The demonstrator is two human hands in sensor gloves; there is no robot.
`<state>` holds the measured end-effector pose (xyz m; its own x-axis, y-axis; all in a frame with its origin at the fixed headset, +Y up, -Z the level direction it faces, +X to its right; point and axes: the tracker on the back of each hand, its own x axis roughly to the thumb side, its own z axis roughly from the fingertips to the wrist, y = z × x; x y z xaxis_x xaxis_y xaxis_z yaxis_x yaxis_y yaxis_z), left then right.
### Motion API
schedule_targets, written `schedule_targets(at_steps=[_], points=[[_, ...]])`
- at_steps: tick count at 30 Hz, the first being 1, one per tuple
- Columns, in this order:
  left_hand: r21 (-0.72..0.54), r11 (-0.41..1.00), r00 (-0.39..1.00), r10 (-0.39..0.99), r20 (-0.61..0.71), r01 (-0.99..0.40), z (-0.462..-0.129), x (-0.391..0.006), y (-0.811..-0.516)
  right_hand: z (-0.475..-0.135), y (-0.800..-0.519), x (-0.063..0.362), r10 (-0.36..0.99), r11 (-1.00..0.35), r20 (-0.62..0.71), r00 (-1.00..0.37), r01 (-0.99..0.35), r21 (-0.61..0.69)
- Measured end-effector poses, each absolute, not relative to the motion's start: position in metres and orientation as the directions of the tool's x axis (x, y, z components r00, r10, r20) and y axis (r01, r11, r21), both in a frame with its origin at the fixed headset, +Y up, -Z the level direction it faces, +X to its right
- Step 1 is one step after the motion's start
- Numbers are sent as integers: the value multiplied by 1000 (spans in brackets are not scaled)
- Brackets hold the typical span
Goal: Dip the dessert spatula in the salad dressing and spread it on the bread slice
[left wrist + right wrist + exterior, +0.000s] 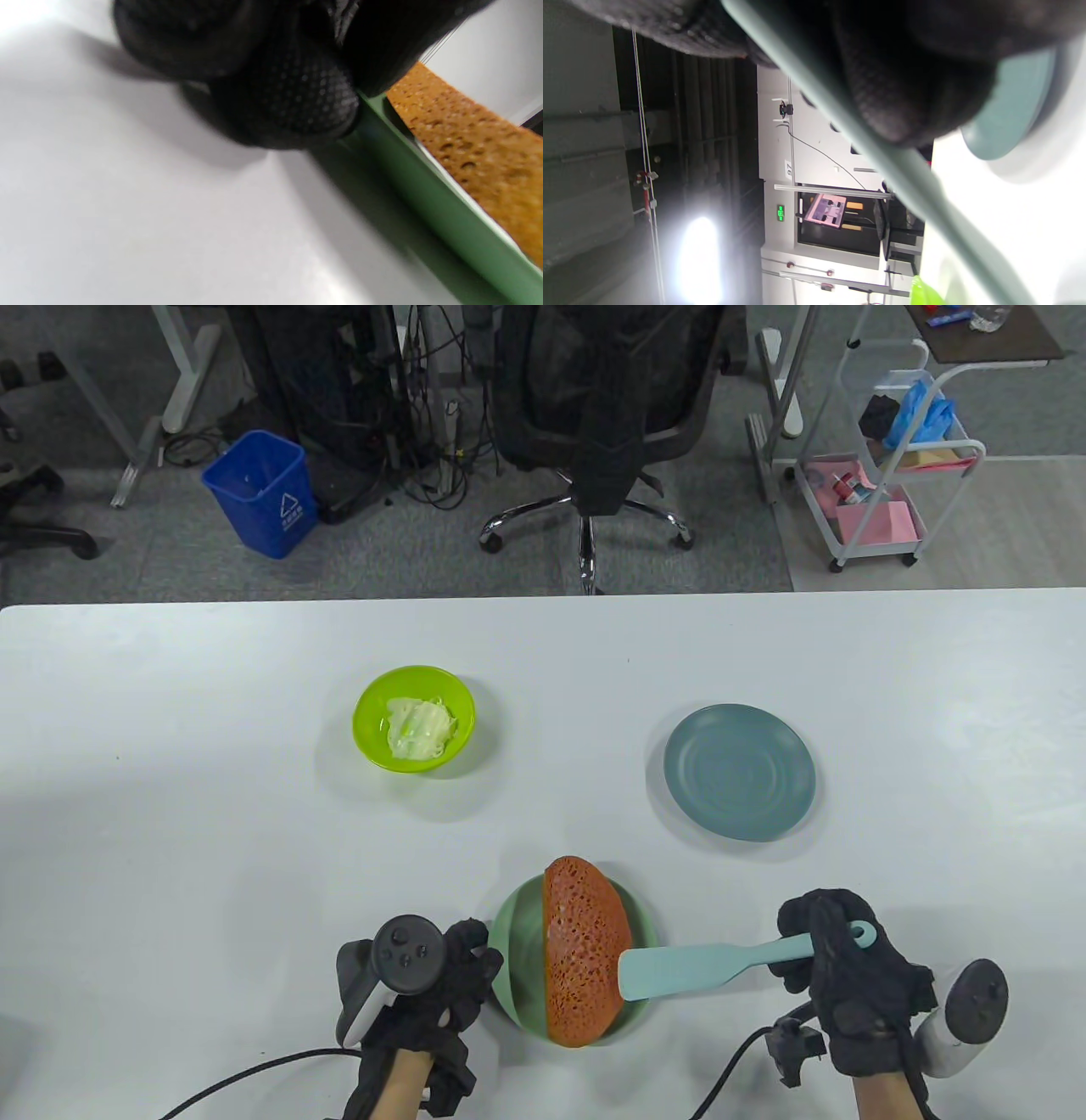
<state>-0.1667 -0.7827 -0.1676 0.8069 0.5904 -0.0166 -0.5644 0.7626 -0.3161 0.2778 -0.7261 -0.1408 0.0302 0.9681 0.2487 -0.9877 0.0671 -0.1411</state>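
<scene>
A brown bread slice [585, 954] lies on a green plate [513, 929] near the table's front edge. My right hand [836, 963] grips the handle of a light blue spatula [687, 969]; its blade lies over the bread's right edge. My left hand [462, 971] rests at the plate's left rim, fingers curled against it; the left wrist view shows fingers [292, 97] touching the green rim [428, 203] beside the bread [479, 161]. A lime green bowl [373, 704] holding pale salad dressing [418, 725] stands farther back on the left. The spatula handle [882, 152] crosses the right wrist view.
An empty blue-grey plate [740, 770] stands at the back right of the bread. Beyond the white table's far edge are an office chair [594, 407], a blue bin [263, 492] and a white cart [891, 466].
</scene>
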Motion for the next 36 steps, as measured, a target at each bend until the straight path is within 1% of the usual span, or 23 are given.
schedule_targets(at_steps=[2, 3, 9, 12, 16, 20, 23, 27, 36], points=[[-316, 763, 807, 590, -17, -564, -168, -167, -783, -142, -729, 275, 967, 96, 245, 62, -987, -131], [-317, 763, 807, 590, -17, -564, -168, -167, -783, -144, -732, 272, 966, 109, 244, 81, -989, -102], [-317, 762, 807, 590, -17, -564, -168, -167, -783, -146, -735, 249, 959, 101, 263, 106, -994, 32], [-318, 761, 806, 591, -18, -565, -167, -167, -783, -144, -735, 235, 962, 65, 258, 84, -995, 81], [-318, 761, 806, 591, -18, -565, -168, -167, -783, -141, -735, 225, 963, 13, 269, 29, -998, 62], [-318, 761, 806, 592, -18, -566, -168, -167, -783, -140, -734, 222, 961, -9, 277, 14, -997, 80], [-320, 759, 805, 593, -19, -567, -168, -167, -783, -139, -730, 224, 963, -21, 270, -5, -998, 58], [-320, 759, 805, 593, -19, -567, -168, -167, -783, -137, -725, 232, 963, -48, 268, -40, -999, 21], [-320, 759, 805, 593, -21, -568, -167, -167, -783, -141, -722, 266, 964, -14, 264, -38, -996, -92]])
